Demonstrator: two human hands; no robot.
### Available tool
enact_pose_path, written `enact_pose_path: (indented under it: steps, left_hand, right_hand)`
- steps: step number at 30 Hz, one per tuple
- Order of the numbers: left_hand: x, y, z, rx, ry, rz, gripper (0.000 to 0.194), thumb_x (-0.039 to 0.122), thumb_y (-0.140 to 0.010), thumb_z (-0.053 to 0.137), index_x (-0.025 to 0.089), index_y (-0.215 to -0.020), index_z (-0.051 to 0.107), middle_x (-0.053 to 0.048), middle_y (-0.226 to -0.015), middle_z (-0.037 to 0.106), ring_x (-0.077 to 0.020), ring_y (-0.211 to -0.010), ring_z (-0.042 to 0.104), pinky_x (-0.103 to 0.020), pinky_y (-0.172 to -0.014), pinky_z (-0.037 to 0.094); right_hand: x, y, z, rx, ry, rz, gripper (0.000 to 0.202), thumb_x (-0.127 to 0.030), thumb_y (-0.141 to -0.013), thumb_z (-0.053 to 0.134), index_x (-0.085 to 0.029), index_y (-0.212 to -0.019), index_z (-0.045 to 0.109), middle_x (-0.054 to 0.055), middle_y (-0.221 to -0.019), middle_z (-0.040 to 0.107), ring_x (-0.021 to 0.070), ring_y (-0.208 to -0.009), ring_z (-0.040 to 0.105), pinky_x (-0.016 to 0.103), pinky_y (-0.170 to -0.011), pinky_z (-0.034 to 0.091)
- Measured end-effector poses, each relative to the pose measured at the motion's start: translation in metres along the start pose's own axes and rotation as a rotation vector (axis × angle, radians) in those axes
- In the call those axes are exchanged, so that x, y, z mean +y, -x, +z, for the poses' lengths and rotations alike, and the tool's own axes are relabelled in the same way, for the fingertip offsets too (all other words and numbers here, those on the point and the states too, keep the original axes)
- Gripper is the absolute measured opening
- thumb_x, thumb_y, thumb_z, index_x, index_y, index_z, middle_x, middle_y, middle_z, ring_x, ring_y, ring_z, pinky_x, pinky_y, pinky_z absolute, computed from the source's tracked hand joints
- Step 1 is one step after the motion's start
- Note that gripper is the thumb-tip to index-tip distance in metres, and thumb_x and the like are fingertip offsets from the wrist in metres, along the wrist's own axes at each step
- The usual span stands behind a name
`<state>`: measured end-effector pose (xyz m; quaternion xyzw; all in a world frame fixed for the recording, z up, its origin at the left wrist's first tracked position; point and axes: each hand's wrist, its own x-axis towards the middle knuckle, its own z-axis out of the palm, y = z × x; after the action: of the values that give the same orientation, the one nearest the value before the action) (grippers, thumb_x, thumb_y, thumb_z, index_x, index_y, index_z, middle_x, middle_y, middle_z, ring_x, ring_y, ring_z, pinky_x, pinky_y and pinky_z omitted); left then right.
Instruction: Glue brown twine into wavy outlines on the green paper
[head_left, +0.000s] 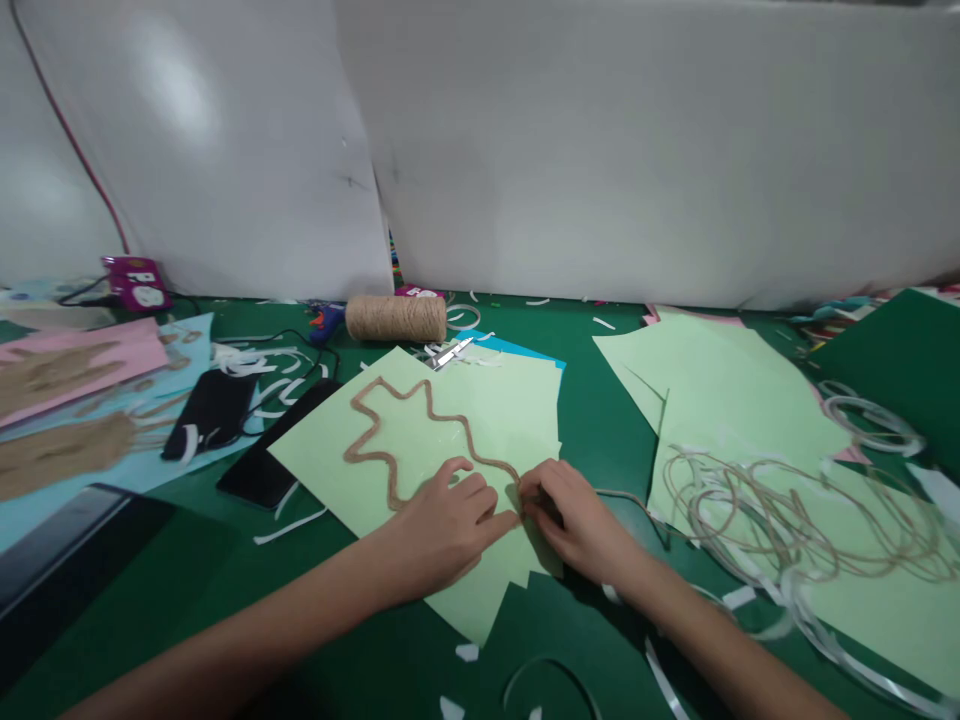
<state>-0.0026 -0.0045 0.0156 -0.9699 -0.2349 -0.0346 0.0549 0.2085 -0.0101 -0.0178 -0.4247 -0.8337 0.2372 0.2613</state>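
Note:
A light green sheet lies on the green table, with a brown cord running over it in a zigzag outline. My left hand rests on this sheet, its fingers spread and one fingertip close to the cord at my right hand. My right hand is closed in a pinch on the cord at the sheet's right edge. From there the cord trails right to a loose tangle of cord on other green sheets.
A twine spool, scissors and a blue glue gun stand behind the sheet. Dark phones and pink and blue sheets are at left. White strips lie at right. A white panel rises behind.

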Motion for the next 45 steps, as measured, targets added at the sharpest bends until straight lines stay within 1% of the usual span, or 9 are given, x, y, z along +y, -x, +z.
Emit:
enact_pose_path:
  steps: [5, 13, 18, 22, 26, 30, 33, 39, 45]
  left_hand:
    - [0.004, -0.004, -0.006, -0.014, -0.018, -0.013, 0.023, 0.008, -0.080, 0.047, 0.019, -0.099, 0.052, -0.004, -0.083, 0.056, -0.0201, -0.081, 0.049, -0.042, -0.088, 0.031]
    - [-0.005, -0.014, -0.016, -0.093, 0.054, 0.004, 0.024, 0.005, -0.078, 0.051, 0.021, -0.096, 0.051, -0.002, -0.082, 0.056, -0.0201, -0.083, 0.049, -0.036, -0.081, 0.032]
    - [0.004, -0.008, -0.009, -0.060, -0.035, -0.015, 0.024, 0.008, -0.079, 0.053, 0.018, -0.100, 0.052, -0.004, -0.088, 0.059, -0.0211, -0.083, 0.051, -0.039, -0.082, 0.035]
    - [0.018, -0.004, 0.002, 0.020, -0.235, -0.007, 0.011, 0.010, -0.084, 0.048, 0.013, -0.091, 0.056, -0.005, -0.080, 0.060, -0.0208, -0.078, 0.051, -0.046, -0.090, 0.033]
    - [0.024, -0.008, 0.012, 0.076, -0.256, -0.066, 0.010, 0.011, -0.083, 0.052, 0.012, -0.092, 0.057, -0.006, -0.079, 0.060, -0.0208, -0.077, 0.052, -0.044, -0.085, 0.036]
    - [0.031, -0.019, 0.013, 0.028, -0.225, -0.139, 0.002, 0.014, -0.082, 0.055, 0.013, -0.083, 0.056, -0.007, -0.078, 0.061, -0.0215, -0.077, 0.053, -0.043, -0.082, 0.038]
    - [0.037, -0.024, 0.013, 0.017, -0.201, -0.121, 0.005, 0.016, -0.083, 0.054, 0.013, -0.079, 0.055, -0.006, -0.076, 0.060, -0.0207, -0.076, 0.052, -0.043, -0.083, 0.039]
    - [0.037, -0.023, 0.015, 0.125, -0.186, -0.041, 0.011, 0.012, -0.084, 0.051, 0.015, -0.074, 0.053, -0.003, -0.070, 0.057, -0.0190, -0.071, 0.051, -0.045, -0.089, 0.035]
    - [0.021, -0.013, 0.017, 0.183, -0.139, -0.030, 0.011, 0.011, -0.083, 0.052, 0.017, -0.075, 0.051, -0.002, -0.072, 0.057, -0.0193, -0.073, 0.052, -0.043, -0.086, 0.034]
  right_hand:
    - [-0.003, 0.000, 0.002, 0.024, 0.123, 0.035, 0.013, -0.008, -0.086, 0.047, -0.019, -0.089, 0.051, 0.004, -0.089, 0.056, 0.0188, -0.082, 0.048, 0.031, -0.071, 0.037]
    - [-0.009, 0.009, -0.008, -0.048, 0.135, 0.036, 0.017, -0.009, -0.089, 0.043, -0.019, -0.096, 0.054, 0.006, -0.092, 0.054, 0.0184, -0.083, 0.047, 0.029, -0.071, 0.039]
    - [-0.011, 0.014, -0.010, -0.083, 0.303, -0.064, 0.026, -0.008, -0.090, 0.041, -0.019, -0.110, 0.052, 0.008, -0.094, 0.053, 0.0195, -0.083, 0.046, 0.030, -0.070, 0.038]
    - [-0.011, 0.012, -0.012, -0.086, 0.483, -0.169, 0.022, -0.010, -0.090, 0.042, -0.017, -0.106, 0.055, 0.007, -0.091, 0.055, 0.0196, -0.079, 0.044, 0.031, -0.067, 0.035]
    - [-0.009, 0.012, -0.010, -0.062, 0.595, -0.256, 0.025, -0.008, -0.089, 0.043, -0.014, -0.110, 0.054, 0.007, -0.090, 0.055, 0.0198, -0.077, 0.044, 0.032, -0.066, 0.032]
    - [-0.002, 0.014, -0.007, -0.065, 0.650, -0.319, 0.015, -0.007, -0.087, 0.044, -0.015, -0.088, 0.056, 0.005, -0.080, 0.053, 0.0187, -0.070, 0.040, 0.032, -0.062, 0.027]
    - [0.002, 0.021, -0.008, -0.052, 0.643, -0.373, 0.019, -0.009, -0.088, 0.043, -0.017, -0.073, 0.051, 0.003, -0.072, 0.049, 0.0178, -0.066, 0.038, 0.033, -0.060, 0.024]
    - [0.000, 0.037, -0.010, -0.017, 0.595, -0.439, 0.024, -0.010, -0.092, 0.037, -0.017, -0.073, 0.050, 0.002, -0.069, 0.049, 0.0172, -0.063, 0.036, 0.032, -0.058, 0.021]
    - [-0.008, 0.032, -0.006, 0.004, 0.609, -0.473, 0.034, -0.011, -0.096, 0.028, -0.016, -0.071, 0.050, 0.003, -0.067, 0.049, 0.0171, -0.062, 0.036, 0.033, -0.058, 0.021]
